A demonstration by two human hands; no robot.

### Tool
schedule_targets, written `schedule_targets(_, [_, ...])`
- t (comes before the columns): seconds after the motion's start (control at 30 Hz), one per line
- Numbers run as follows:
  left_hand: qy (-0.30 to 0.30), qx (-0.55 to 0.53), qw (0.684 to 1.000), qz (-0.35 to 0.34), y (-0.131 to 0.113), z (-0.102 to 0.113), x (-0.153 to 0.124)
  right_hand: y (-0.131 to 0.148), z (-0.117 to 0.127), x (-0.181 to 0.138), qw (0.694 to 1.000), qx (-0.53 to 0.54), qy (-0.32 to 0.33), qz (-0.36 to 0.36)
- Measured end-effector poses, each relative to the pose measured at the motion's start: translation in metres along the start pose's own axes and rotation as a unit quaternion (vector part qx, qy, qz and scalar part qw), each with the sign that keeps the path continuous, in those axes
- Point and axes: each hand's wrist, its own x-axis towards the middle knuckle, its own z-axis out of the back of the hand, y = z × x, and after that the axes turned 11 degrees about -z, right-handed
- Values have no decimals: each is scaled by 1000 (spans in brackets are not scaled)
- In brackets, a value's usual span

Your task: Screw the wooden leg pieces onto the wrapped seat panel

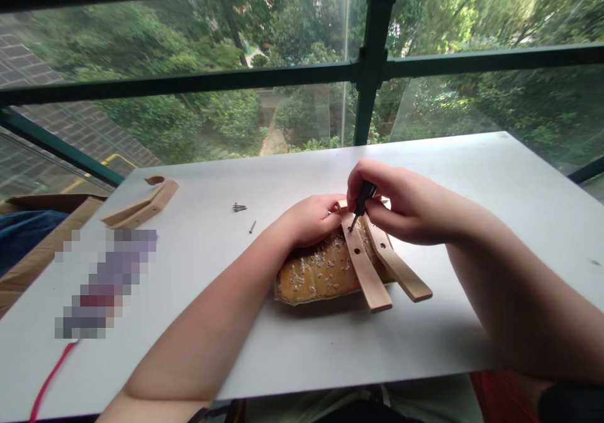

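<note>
My right hand (pixel 406 206) is closed around a small black-handled screwdriver (pixel 362 201), its tip pointing down at a light wooden slat (pixel 365 269). A second wooden slat (pixel 401 272) lies beside it, angled outward. Both slats rest on a yellow-brown perforated board wrapped in clear film (pixel 314 272). My left hand (pixel 311 218) lies curled on top of that board, pressing it down near the slats' upper ends. Everything sits on a white table (pixel 302 341).
A loose wooden piece with a round hole (pixel 141 206) lies at the table's far left. Small screws (pixel 239 207) and a single screw (pixel 252 226) rest left of my hands. A cardboard box (pixel 28 253) stands beyond the left edge. A red cord (pixel 50 379) trails at front left.
</note>
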Motion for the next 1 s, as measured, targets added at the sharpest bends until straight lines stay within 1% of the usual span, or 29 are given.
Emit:
schedule_targets(0.2, [9, 10, 1000, 7, -1, 1, 0, 0, -1, 1, 999, -47, -16, -20])
schedule_targets(0.3, [9, 13, 1000, 8, 0, 1, 0, 0, 0, 1, 996, -70, -37, -28])
schedule_targets(0.43, [6, 13, 1000, 7, 0, 1, 0, -1, 1, 2, 994, -91, -54, -20])
schedule_targets(0.6, [8, 1, 1000, 13, -2, 1, 0, -1, 0, 5, 994, -84, -63, -9])
schedule_targets(0.83, [1, -10, 1000, -2, -2, 1, 0, 1, 2, 4, 995, -69, -51, -48])
schedule_targets(1.0, [-1, -2, 1000, -7, 1, 0, 0, 1, 0, 4, 996, -59, -47, -50])
